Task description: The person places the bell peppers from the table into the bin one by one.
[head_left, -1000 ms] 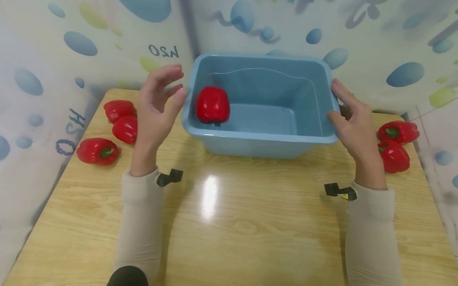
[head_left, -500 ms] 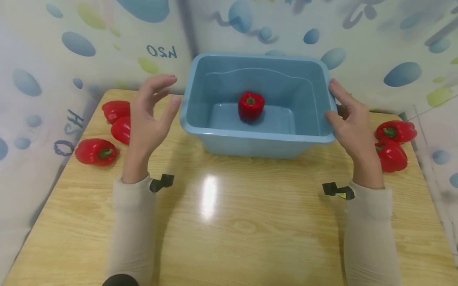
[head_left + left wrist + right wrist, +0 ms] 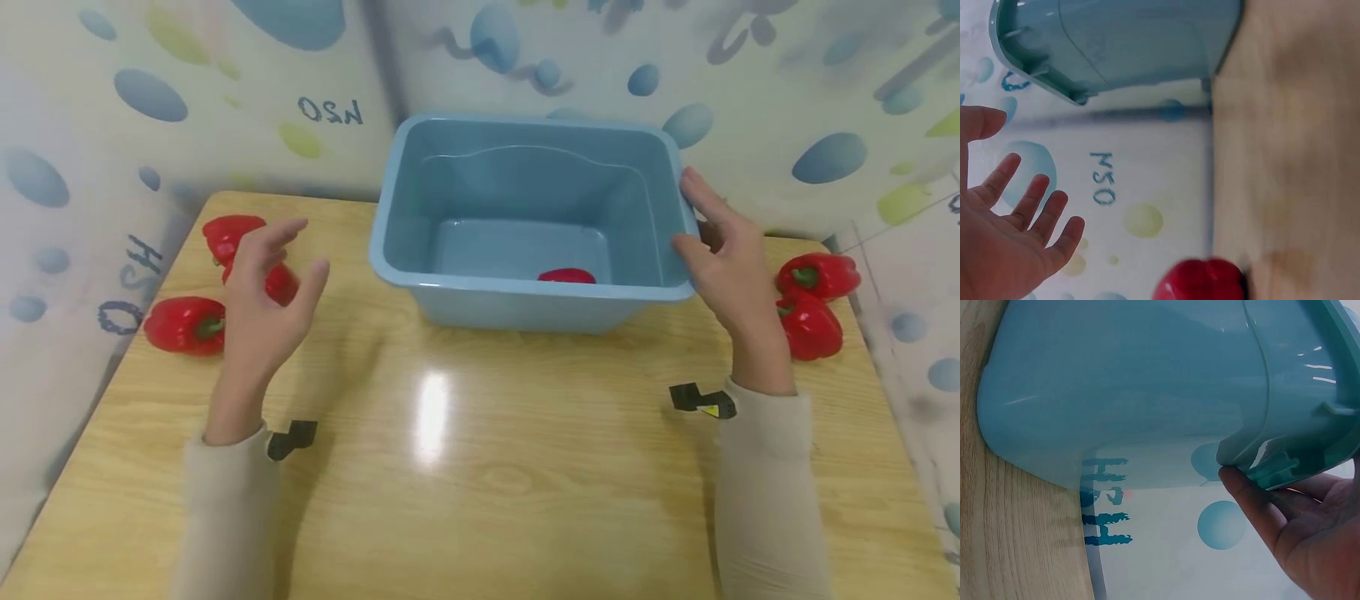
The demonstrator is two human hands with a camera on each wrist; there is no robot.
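A blue plastic tub (image 3: 525, 308) stands at the back of the wooden table. Inside it, one red bell pepper (image 3: 567, 276) lies mostly hidden behind the front wall. My right hand (image 3: 731, 258) grips the tub's right rim, thumb on the front side; the right wrist view shows the fingers (image 3: 1254, 503) curled under the lip. My left hand (image 3: 262, 308) hovers with spread fingers and nothing in it, over the left side of the table. Near it are several red bell peppers, among them one at the left (image 3: 183, 325) and one farther back (image 3: 231, 237).
Two more red peppers, one behind (image 3: 819, 275) and one in front (image 3: 812, 327), lie to the right of my right wrist. A patterned wall covering (image 3: 315, 50) rises right behind the tub and along the table's left edge.
The pepper in the tub has rolled from the left end past the middle to the front wall. My left hand has drawn away from the tub, left and nearer. The right hand keeps its hold.
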